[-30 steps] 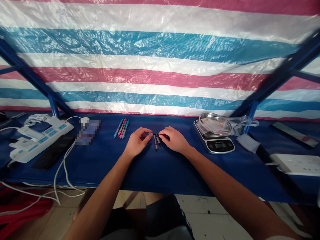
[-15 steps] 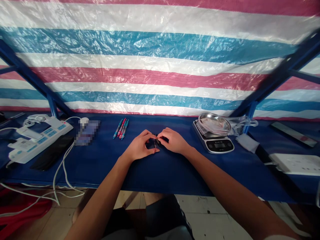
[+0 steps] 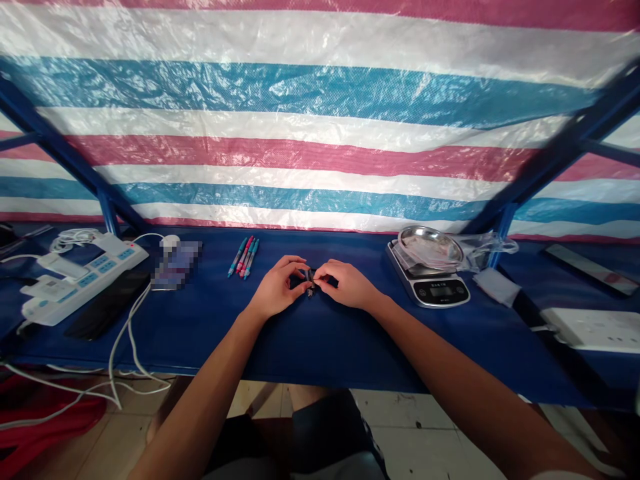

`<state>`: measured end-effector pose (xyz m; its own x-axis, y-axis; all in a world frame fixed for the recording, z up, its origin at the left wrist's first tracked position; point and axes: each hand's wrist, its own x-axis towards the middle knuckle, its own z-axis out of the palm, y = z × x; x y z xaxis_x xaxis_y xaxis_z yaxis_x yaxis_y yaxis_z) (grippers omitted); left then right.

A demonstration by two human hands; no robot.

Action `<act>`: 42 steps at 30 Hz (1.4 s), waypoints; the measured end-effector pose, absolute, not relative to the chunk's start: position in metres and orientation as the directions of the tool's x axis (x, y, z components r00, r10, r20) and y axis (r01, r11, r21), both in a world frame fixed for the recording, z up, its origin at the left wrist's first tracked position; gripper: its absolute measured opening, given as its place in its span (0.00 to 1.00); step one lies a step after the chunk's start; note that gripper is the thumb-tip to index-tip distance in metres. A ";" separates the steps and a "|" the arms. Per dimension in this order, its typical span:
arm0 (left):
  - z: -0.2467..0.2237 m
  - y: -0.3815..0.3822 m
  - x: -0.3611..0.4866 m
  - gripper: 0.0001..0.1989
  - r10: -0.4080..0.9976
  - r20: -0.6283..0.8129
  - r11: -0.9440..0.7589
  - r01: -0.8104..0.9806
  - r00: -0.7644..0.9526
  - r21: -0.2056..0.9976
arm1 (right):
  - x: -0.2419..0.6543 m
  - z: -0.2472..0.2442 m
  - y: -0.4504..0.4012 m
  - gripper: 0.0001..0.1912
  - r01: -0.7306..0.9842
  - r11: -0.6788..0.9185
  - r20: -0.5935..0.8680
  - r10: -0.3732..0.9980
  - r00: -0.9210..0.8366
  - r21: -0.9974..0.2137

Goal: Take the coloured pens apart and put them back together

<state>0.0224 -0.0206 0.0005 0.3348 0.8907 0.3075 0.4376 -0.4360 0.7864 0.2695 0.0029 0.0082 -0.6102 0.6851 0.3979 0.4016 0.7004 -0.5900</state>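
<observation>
Between my hands, low over the blue table (image 3: 320, 347), are small dark slender pieces (image 3: 310, 291), possibly pens; their kind is too small to make out. My left hand (image 3: 278, 287) pinches them from the left with thumb and fingertips. From the right, my right hand (image 3: 345, 283) is closed with its thumb and forefinger at the upper part of the same pieces. The fingers hide much of them. Beyond my left hand lie several pens (image 3: 243, 257) with blue and pink barrels, side by side.
To the right stands a digital scale (image 3: 435, 288) with a metal bowl (image 3: 434, 244) and plastic bags. A white power strip (image 3: 83, 280), a black flat object (image 3: 107, 308) and loose white cables (image 3: 131, 333) occupy the left. Another white power strip (image 3: 590, 327) is far right.
My left thumb has moved up and inward, narrowing its gap to the fingers around the dark pieces. More of their lower ends shows. My right hand stays nearly in place.
</observation>
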 end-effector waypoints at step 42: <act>-0.009 -0.002 -0.082 0.17 0.853 0.332 0.179 0.824 -0.402 0.538 | 0.281 -0.011 0.024 0.09 0.564 0.667 0.464 0.745 -0.480 -0.487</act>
